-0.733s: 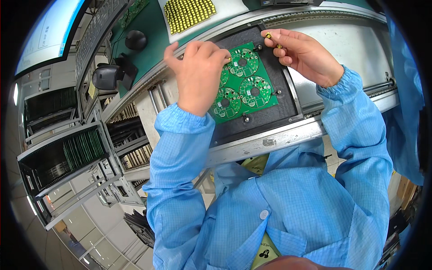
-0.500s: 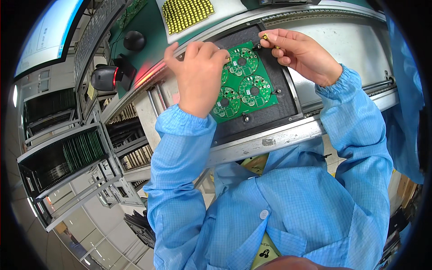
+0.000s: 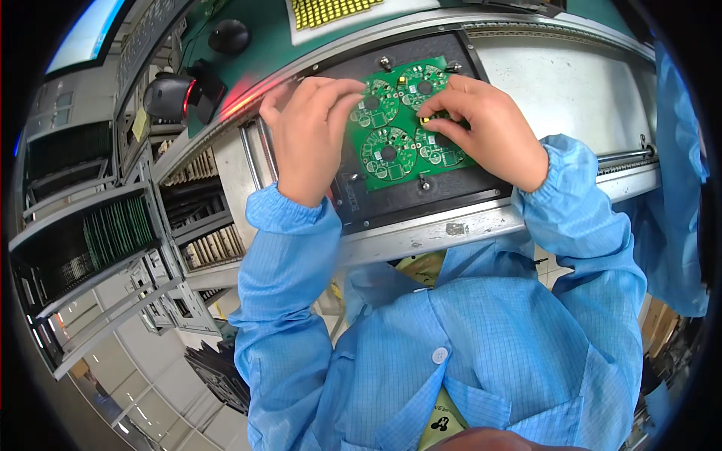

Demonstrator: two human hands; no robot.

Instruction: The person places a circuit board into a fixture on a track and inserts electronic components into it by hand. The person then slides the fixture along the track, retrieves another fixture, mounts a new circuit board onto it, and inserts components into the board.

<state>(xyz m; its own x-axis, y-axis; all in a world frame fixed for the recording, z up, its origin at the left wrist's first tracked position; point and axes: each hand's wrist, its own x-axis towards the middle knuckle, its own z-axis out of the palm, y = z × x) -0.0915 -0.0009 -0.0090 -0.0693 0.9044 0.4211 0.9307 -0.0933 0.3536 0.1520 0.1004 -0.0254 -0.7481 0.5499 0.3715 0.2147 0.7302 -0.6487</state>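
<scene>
A green circuit board (image 3: pixel 410 177) with several round sections lies in a black fixture frame (image 3: pixel 361 207), ringed by small metal clamps. My right hand (image 3: pixel 492 124) is over the board's right side, pinching a small yellow electronic component (image 3: pixel 426 119) between thumb and fingers, at the board's surface or just above it. Another yellow component (image 3: pixel 402 80) stands on the upper right round section. My left hand (image 3: pixel 312 135) hovers at the board's left edge, fingers bent and somewhat apart, with nothing visible in them. Its fingertips lie near the upper left section.
A pale tray (image 3: pixel 308 34) of yellow components lies beyond the frame on a green mat. Metal rails (image 3: pixel 481 225) border the work area. To the left are a black mouse (image 3: pixel 229 36), a scanner (image 3: pixel 169 98) glowing red, and racks (image 3: pixel 113 233) holding boards.
My right hand has come down and left from the board's far right corner onto its right side, carrying a yellow component. My left hand has drawn back left, uncovering a yellow component on the board.
</scene>
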